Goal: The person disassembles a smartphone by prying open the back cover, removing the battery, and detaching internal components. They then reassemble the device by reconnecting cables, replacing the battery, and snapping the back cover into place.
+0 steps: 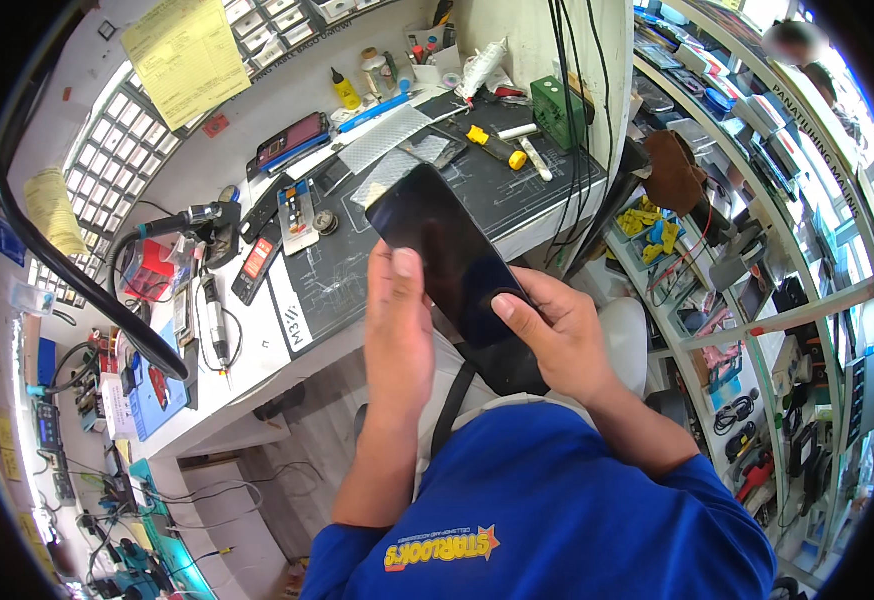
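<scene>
A black smartphone (447, 255) with a dark, glossy screen is tilted in front of me, above my lap and the bench's near edge. My right hand (562, 335) grips its lower right corner, the thumb lying on the screen. Along the phone's left edge rests my left hand (402, 320), its thumb raised beside the glass and its other fingers hidden behind. Under and beyond the phone lies a dark work mat (332, 290) with printed line drawings. A yellow-and-black tool (495, 147) and a white stick-shaped piece (535, 160) lie on it.
Left on the bench stand a soldering-iron-like tool (215, 320), a red bin (149, 270) and several phone parts. Toward the back are a yellow bottle (345, 92) and a green box (557, 112). Black cables (582, 130) hang nearby. Crowded shelves (757, 330) line the right side.
</scene>
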The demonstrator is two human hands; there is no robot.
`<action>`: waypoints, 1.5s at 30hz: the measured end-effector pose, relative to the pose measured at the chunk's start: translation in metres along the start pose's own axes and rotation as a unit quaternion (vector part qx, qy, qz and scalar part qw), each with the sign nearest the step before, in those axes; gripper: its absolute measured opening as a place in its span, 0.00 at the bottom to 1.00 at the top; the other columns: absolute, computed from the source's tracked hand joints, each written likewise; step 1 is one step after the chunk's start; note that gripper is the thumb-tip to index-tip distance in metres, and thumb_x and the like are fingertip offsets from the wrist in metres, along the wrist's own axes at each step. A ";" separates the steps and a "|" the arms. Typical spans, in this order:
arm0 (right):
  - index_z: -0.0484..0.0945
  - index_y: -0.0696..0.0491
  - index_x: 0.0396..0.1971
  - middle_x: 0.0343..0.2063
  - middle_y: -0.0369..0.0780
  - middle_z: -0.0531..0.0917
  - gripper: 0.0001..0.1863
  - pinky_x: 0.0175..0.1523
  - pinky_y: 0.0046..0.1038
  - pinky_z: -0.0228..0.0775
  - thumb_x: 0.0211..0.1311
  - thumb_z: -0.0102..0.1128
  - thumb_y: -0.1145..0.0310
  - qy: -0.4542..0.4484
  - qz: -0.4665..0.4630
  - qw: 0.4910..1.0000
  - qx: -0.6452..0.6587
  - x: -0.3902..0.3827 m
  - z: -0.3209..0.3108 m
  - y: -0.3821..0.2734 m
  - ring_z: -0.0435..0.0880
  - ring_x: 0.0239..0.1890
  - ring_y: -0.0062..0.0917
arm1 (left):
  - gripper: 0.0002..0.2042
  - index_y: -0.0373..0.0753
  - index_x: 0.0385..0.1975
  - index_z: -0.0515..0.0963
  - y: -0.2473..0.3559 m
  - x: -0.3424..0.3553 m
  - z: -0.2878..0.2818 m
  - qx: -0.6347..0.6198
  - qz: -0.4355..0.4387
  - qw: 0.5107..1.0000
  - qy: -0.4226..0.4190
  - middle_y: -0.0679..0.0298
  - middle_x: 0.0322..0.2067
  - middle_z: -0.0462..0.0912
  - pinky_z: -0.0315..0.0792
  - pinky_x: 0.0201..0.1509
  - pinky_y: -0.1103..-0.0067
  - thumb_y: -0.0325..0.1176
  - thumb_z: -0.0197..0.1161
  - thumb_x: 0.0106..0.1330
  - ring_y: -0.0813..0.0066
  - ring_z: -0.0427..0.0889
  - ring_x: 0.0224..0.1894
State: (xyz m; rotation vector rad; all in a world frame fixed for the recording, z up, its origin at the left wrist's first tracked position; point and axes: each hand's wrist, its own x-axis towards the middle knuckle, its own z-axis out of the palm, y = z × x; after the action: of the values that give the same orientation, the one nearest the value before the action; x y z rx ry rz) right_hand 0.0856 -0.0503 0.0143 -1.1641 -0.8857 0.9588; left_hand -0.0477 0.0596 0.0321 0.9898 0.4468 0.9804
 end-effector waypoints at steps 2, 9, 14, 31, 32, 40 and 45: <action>0.79 0.62 0.62 0.49 0.35 0.86 0.18 0.56 0.22 0.74 0.80 0.58 0.69 -0.004 0.022 0.999 0.047 -0.002 -0.006 0.007 0.82 0.49 0.15 | 0.18 0.35 0.61 0.73 0.004 0.006 -0.007 -0.032 -0.016 0.999 0.004 0.63 0.55 0.83 0.70 0.65 0.76 0.41 0.59 0.81 0.78 0.81 0.56; 0.78 0.62 0.63 0.49 0.36 0.86 0.19 0.58 0.23 0.75 0.79 0.59 0.68 -0.031 0.063 0.992 0.107 -0.012 -0.010 0.021 0.82 0.50 0.15 | 0.12 0.35 0.54 0.80 0.004 0.008 -0.015 -0.009 -0.042 0.998 0.036 0.64 0.49 0.86 0.72 0.59 0.79 0.35 0.64 0.77 0.81 0.82 0.50; 0.79 0.61 0.62 0.48 0.36 0.87 0.19 0.57 0.23 0.75 0.77 0.62 0.70 -0.041 0.088 0.991 0.094 -0.013 -0.005 0.022 0.82 0.49 0.15 | 0.13 0.35 0.54 0.80 0.005 0.004 -0.020 0.005 -0.040 0.999 0.037 0.66 0.47 0.86 0.73 0.57 0.80 0.35 0.64 0.77 0.82 0.82 0.49; 0.82 0.62 0.52 0.41 0.35 0.88 0.13 0.51 0.21 0.76 0.72 0.67 0.72 -0.039 0.118 0.992 0.022 -0.010 -0.004 0.031 0.83 0.44 0.13 | 0.16 0.35 0.58 0.76 -0.012 -0.019 -0.032 0.032 -0.051 0.996 0.065 0.62 0.51 0.85 0.72 0.66 0.73 0.30 0.66 0.74 0.74 0.82 0.55; 0.82 0.63 0.52 0.41 0.35 0.88 0.13 0.51 0.21 0.76 0.73 0.67 0.72 -0.039 0.113 0.992 0.028 -0.009 -0.005 0.031 0.83 0.44 0.13 | 0.16 0.35 0.58 0.76 -0.013 -0.019 -0.033 0.027 -0.061 0.995 0.068 0.62 0.51 0.85 0.72 0.66 0.73 0.30 0.66 0.74 0.74 0.82 0.55; 0.82 0.61 0.53 0.41 0.35 0.88 0.15 0.50 0.20 0.75 0.74 0.68 0.67 -0.048 0.150 0.987 0.033 -0.005 -0.012 0.034 0.82 0.44 0.12 | 0.16 0.34 0.59 0.75 -0.030 -0.021 -0.033 0.023 -0.078 0.993 0.085 0.62 0.51 0.85 0.73 0.65 0.71 0.32 0.64 0.76 0.72 0.83 0.54; 0.82 0.59 0.55 0.43 0.36 0.89 0.18 0.54 0.22 0.75 0.75 0.66 0.61 -0.076 0.111 0.991 0.023 0.001 -0.028 0.048 0.83 0.46 0.13 | 0.15 0.35 0.59 0.76 -0.034 -0.016 -0.040 -0.006 -0.081 0.992 0.093 0.61 0.52 0.85 0.75 0.65 0.71 0.31 0.63 0.76 0.72 0.83 0.55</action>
State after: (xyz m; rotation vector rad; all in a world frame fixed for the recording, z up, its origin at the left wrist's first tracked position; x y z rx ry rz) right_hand 0.1055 -0.0524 -0.0381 -1.1781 -0.8615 1.2573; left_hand -0.0678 0.0585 -0.0188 0.8396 0.6659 0.9313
